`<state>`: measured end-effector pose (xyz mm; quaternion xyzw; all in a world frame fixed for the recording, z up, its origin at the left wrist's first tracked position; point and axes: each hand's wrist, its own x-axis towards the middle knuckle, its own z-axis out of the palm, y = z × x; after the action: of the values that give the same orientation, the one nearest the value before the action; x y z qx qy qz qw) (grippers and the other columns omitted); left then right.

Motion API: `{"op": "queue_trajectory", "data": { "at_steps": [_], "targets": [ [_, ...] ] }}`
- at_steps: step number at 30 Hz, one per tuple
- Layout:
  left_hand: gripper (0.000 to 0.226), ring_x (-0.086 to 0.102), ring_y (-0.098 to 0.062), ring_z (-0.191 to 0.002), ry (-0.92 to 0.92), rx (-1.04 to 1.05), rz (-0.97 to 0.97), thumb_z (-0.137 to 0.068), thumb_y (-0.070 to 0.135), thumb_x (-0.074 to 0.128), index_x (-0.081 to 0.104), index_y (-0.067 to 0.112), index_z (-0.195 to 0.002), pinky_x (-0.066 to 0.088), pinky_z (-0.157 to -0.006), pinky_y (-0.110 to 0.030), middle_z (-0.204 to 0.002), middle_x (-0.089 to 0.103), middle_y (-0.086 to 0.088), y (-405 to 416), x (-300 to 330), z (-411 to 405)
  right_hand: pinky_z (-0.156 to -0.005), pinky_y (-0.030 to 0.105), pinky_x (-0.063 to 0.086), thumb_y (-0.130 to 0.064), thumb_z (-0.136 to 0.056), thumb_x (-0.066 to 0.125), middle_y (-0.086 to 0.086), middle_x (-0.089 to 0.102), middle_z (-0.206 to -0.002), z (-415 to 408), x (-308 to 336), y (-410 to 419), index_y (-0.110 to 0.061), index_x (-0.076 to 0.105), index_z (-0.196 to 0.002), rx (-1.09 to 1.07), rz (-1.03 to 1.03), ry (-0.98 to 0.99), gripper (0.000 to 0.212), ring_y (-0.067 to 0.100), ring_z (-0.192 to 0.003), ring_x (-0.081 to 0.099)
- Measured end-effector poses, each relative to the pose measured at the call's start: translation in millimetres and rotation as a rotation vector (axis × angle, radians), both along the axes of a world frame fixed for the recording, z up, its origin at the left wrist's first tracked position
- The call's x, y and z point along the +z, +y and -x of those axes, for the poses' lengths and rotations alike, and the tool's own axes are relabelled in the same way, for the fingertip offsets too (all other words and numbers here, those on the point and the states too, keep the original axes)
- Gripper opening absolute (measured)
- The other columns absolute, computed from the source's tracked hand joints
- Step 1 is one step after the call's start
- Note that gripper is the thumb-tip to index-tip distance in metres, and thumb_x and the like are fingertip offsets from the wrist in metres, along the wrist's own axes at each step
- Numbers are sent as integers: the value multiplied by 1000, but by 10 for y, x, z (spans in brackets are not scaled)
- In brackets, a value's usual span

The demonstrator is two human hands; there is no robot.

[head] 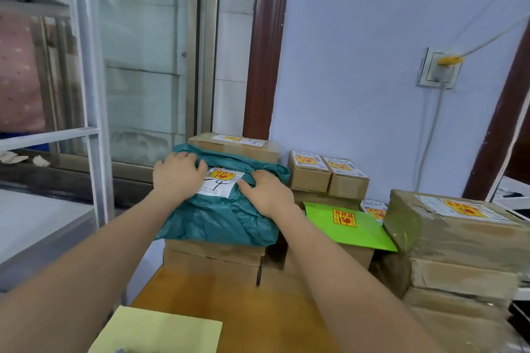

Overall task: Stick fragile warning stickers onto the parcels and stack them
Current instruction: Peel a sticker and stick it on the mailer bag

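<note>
Both hands rest on a teal bag (220, 218) that lies on top of a stack of cardboard boxes (213, 259) at the far end of a wooden table (243, 312). The left hand (177, 175) lies flat on the bag's upper left corner, fingers spread and fairly straight; the right hand (268, 189) has its fingers curled into the plastic at the upper right, thumb stretched toward the label (220, 182). Between the hands sits that white label with a yellow-and-red sticker (225, 174) at its top edge. Just right of the bag — a green envelope (348, 226) with its own sticker, and more stickered boxes behind and to the right
</note>
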<state>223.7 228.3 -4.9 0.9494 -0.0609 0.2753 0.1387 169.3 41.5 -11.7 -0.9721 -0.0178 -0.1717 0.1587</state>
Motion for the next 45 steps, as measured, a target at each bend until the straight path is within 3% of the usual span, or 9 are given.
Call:
{"op": "queue_trajectory", "data": {
  "at_steps": [4,9,12,19,25,34,38,45],
  "targets": [
    [44,49,-27,-116,-46,-44,117,-99,37,31,62,10,-114,39,-93,-41,-122,60,-9,107,-81,174,-97,37,41,-55,-97,31,2,48,-138,37,-14,28,-13,50,-133,-22,4,-65,59,21,-129,42],
    [48,39,-25,-131,-4,-126,88,-100,39,33,47,10,-136,32,-107,-39,-139,48,-9,297,-234,441,-91,40,44,-51,-99,29,8,48,-136,237,48,68,-9,48,-132,-47,65,-75,57,27,-122,47],
    [52,36,-26,-135,-8,-117,84,-100,39,35,38,9,-142,31,-108,-39,-146,42,-10,340,-234,602,-96,39,41,-45,-101,27,10,47,-138,411,-12,63,-7,46,-134,-51,93,-99,54,27,-126,43],
    [50,38,-26,-133,-67,-141,21,-97,34,43,42,7,-139,37,-103,-42,-143,45,-10,393,-301,872,-108,34,32,-40,-102,29,6,36,-150,837,-115,-5,-9,35,-145,0,104,-160,53,22,-137,33],
    [50,36,-25,-136,-39,-191,113,-96,29,47,42,7,-141,33,-108,-41,-147,41,-11,397,-696,1160,-107,35,32,-38,-102,31,4,40,-148,1172,-348,-84,-11,37,-144,5,89,-176,51,21,-134,38],
    [40,49,-24,-121,158,-179,56,-95,30,49,50,8,-128,38,-95,-35,-134,52,-7,442,-1550,1616,-102,34,37,-36,-102,33,-1,41,-146,1736,-1064,-105,-16,37,-144,-56,-65,-20,47,21,-130,42],
    [43,48,-21,-123,215,-161,-7,-96,35,44,46,14,-133,40,-95,-33,-136,50,-2,537,-1663,1695,-90,34,41,-37,-102,32,5,50,-128,1946,-1306,-113,-10,49,-126,-102,-51,74,40,24,-117,49],
    [36,51,-17,-112,226,-110,-23,-97,39,40,50,18,-125,43,-85,-31,-123,55,3,687,-1671,1856,-95,33,43,-40,-102,31,3,43,-142,2244,-1468,-91,-15,34,-145,-86,-87,127,50,22,-126,44]
  ]
}}
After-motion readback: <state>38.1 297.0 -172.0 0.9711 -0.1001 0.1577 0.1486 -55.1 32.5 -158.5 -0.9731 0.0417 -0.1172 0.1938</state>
